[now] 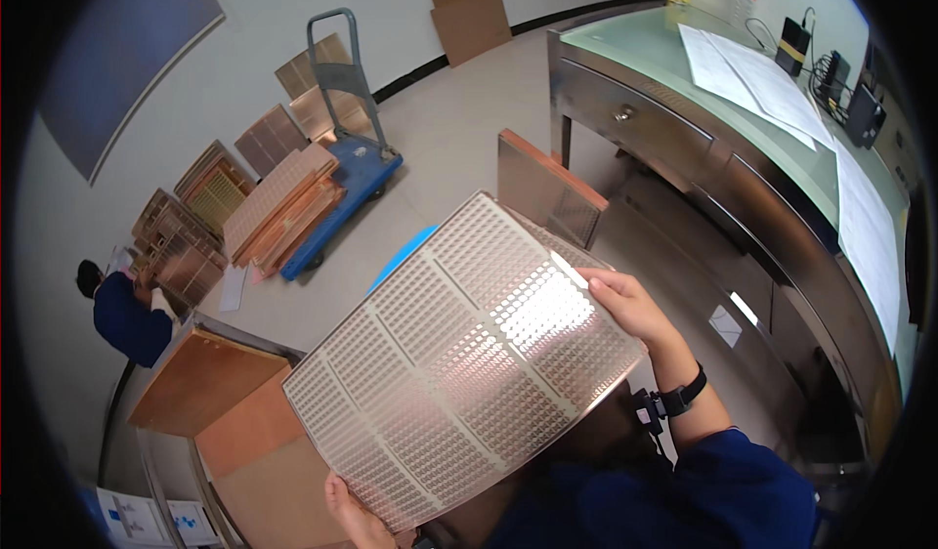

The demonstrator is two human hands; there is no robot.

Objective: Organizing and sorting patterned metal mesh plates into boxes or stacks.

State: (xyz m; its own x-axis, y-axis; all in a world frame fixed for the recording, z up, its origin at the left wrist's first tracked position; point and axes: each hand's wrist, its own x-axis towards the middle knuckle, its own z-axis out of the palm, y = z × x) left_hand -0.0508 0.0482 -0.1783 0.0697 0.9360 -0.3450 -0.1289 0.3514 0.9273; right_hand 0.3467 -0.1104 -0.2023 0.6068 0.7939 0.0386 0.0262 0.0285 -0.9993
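A large thin metallic panel (410,373), patterned with rows of small cells in rectangular blocks, is held tilted in front of me. My left hand (357,515) grips its lower left corner, fingers partly hidden by the lower picture area. At the upper right edge, my right hand (625,303) pinches the panel with the thumb on top; the other fingers are behind it. Bright light reflects off the panel near my right hand. Behind the panel shows part of a blue round thing (403,256).
A blue platform trolley (362,163) carries stacked copper-coloured panels (283,202). More panels (186,246) lean on the wall, where a co-worker (132,315) crouches. A glass-topped metal desk (625,46) stands right. Upright boards (547,188) stand beyond my panel; a wooden board (210,378) is left.
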